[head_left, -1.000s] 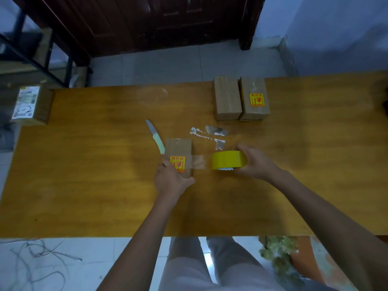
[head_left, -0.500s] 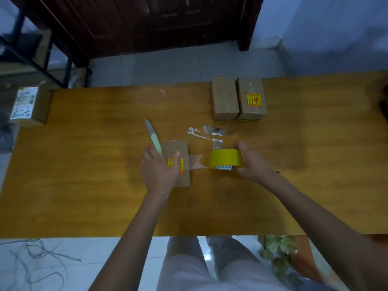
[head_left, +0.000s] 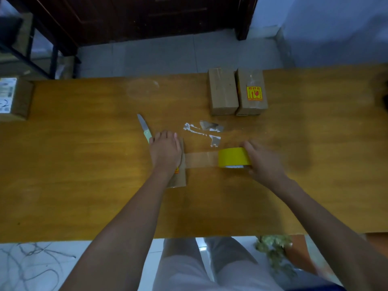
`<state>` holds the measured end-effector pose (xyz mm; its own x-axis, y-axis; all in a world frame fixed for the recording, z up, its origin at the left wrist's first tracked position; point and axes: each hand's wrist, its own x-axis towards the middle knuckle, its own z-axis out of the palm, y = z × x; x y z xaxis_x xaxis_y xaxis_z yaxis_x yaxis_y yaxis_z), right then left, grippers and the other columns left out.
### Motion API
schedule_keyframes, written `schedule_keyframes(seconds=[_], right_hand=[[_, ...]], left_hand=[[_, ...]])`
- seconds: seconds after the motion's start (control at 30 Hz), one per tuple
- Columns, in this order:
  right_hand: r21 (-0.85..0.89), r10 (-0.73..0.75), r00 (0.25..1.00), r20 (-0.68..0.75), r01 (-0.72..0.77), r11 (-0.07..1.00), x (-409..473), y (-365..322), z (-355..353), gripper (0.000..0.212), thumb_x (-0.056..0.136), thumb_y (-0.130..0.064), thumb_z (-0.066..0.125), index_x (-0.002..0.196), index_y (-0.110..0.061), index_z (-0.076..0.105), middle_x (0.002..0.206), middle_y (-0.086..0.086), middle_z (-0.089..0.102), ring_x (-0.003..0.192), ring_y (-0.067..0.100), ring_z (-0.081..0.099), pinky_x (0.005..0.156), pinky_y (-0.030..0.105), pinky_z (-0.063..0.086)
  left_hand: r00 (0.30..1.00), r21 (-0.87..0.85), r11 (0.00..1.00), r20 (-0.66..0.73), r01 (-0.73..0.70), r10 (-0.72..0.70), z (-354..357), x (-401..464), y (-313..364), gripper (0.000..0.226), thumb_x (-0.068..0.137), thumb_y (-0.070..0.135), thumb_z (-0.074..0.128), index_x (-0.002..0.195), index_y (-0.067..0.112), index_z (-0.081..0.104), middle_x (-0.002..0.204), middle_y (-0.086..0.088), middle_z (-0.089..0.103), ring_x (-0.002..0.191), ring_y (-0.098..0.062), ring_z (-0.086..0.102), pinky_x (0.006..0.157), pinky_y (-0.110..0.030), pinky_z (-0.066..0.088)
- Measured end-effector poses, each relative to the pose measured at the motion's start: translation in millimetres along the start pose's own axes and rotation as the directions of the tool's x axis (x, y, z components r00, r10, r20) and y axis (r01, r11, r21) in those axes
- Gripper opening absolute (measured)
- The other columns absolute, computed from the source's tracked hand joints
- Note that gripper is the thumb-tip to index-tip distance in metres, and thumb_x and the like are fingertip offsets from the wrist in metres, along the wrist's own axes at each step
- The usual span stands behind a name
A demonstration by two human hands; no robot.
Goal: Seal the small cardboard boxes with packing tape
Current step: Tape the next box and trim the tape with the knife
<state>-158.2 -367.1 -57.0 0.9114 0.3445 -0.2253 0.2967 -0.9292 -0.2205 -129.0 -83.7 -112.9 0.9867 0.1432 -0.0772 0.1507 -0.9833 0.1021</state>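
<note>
Two hands busy: left hand flat, fingers straight, pinning box, right hand gripping tape roll w/ strip out — keep it taut, then cut w/ knife.

**One head-worn view, looking forward and down**

A single wide-angle camera sits on the person's head and faces forward and down over the tabletop. It is near enough that both forearms fill the lower frame, reaching away from the lens. The fingers of the left hand lie near the frame's middle; the right hand is just right of them. Beyond the fingers the far table edge, tiled floor and dark wooden door show. Nearer than the fingers, the person's lap appears at the bottom. No second view shares the scene.
</note>
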Motion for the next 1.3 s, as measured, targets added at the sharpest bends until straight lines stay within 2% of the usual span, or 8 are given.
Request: schedule_keyframes(seconds=[0.27, 0.6, 0.73, 0.87, 0.93, 1.13, 1.2, 1.3], right_hand=[[-0.293, 0.097, 0.986, -0.134, -0.133, 0.947, -26, 54, -19, 0.058, 0.054, 0.007, 0.075, 0.11, -0.007, 0.065, 0.097, 0.016, 0.059, 0.086, 0.037, 0.059, 0.068, 0.04, 0.042], [-0.204, 0.078, 0.988, -0.136, -0.105, 0.973, -27, 52, -16, 0.072, 0.055, -0.003, 0.083, 0.123, -0.009, 0.059, 0.105, 0.014, 0.056, 0.093, 0.037, 0.056, 0.071, 0.041, 0.042], [-0.142, 0.087, 0.989, -0.117, -0.103, 0.984, -25, 45, -16, 0.071, 0.058, -0.008, 0.085, 0.123, -0.009, 0.058, 0.11, 0.014, 0.057, 0.101, 0.039, 0.054, 0.073, 0.044, 0.048], [-0.128, 0.09, 0.991, -0.096, -0.102, 0.987, -23, 40, -19, 0.066, 0.063, -0.007, 0.082, 0.124, -0.01, 0.058, 0.112, 0.014, 0.057, 0.106, 0.039, 0.054, 0.075, 0.045, 0.049], [-0.126, 0.093, 0.992, -0.084, -0.103, 0.987, -22, 37, -20, 0.067, 0.065, -0.008, 0.081, 0.127, -0.012, 0.056, 0.114, 0.012, 0.056, 0.108, 0.038, 0.053, 0.075, 0.044, 0.05], [-0.13, 0.1, 0.994, -0.036, -0.104, 0.986, -29, 31, -33, 0.092, 0.055, -0.029, 0.092, 0.136, -0.016, 0.051, 0.125, 0.012, 0.051, 0.114, 0.036, 0.051, 0.093, 0.046, 0.041], [-0.107, 0.11, 0.987, -0.115, -0.123, 0.987, -36, 26, -41, 0.096, 0.05, -0.039, 0.093, 0.133, -0.015, 0.053, 0.125, 0.013, 0.051, 0.112, 0.037, 0.052, 0.093, 0.047, 0.041], [0.004, 0.125, 0.938, -0.323, -0.13, 0.991, -48, 3, -50, 0.073, 0.067, -0.043, 0.084, 0.125, -0.011, 0.056, 0.119, 0.014, 0.053, 0.104, 0.034, 0.053, 0.087, 0.045, 0.044]], left_hand=[[0.999, 0.007, 1.0, -0.03, -0.021, 0.021, 2, -1, -1, 0.042, 0.102, 0.025, 0.029, 0.096, 0.004, 0.064, 0.097, -0.012, 0.065, 0.096, -0.03, 0.055, 0.083, -0.042, 0.04], [0.998, -0.162, 0.986, -0.063, -0.038, 0.028, -1, 2, -5, 0.032, 0.101, 0.028, 0.036, 0.104, 0.008, 0.062, 0.108, -0.009, 0.062, 0.105, -0.029, 0.052, 0.09, -0.043, 0.036], [0.939, -0.502, 0.837, -0.124, 0.219, -0.32, -18, 14, -30, 0.028, 0.092, 0.029, 0.057, 0.108, 0.006, 0.06, 0.114, -0.013, 0.059, 0.112, -0.031, 0.052, 0.092, -0.041, 0.037], [0.83, -0.291, 0.778, 0.196, 0.557, -0.522, -19, 37, -67, 0.049, 0.094, 0.042, 0.049, 0.119, 0.001, 0.059, 0.124, -0.018, 0.058, 0.116, -0.037, 0.054, 0.089, -0.04, 0.044], [0.819, -0.23, 0.804, 0.342, 0.548, -0.46, -12, 40, -75, 0.054, 0.093, 0.052, 0.051, 0.116, 0.005, 0.062, 0.12, -0.017, 0.062, 0.112, -0.037, 0.058, 0.081, -0.038, 0.045], [0.848, -0.195, 0.856, 0.353, 0.479, -0.395, -12, 55, -81, 0.045, 0.092, 0.043, 0.059, 0.111, 0.002, 0.067, 0.113, -0.021, 0.066, 0.106, -0.039, 0.061, 0.074, -0.038, 0.045], [0.842, -0.297, 0.797, 0.314, 0.527, -0.44, -26, 56, -85, 0.045, 0.092, 0.041, 0.06, 0.106, -0.002, 0.068, 0.108, -0.022, 0.068, 0.102, -0.039, 0.063, 0.073, -0.038, 0.045], [0.881, -0.661, 0.601, 0.218, 0.45, -0.42, -65, 47, -78, 0.038, 0.093, 0.037, 0.062, 0.085, 0.0, 0.068, 0.081, -0.011, 0.068, 0.075, -0.025, 0.063, 0.06, -0.029, 0.041]])
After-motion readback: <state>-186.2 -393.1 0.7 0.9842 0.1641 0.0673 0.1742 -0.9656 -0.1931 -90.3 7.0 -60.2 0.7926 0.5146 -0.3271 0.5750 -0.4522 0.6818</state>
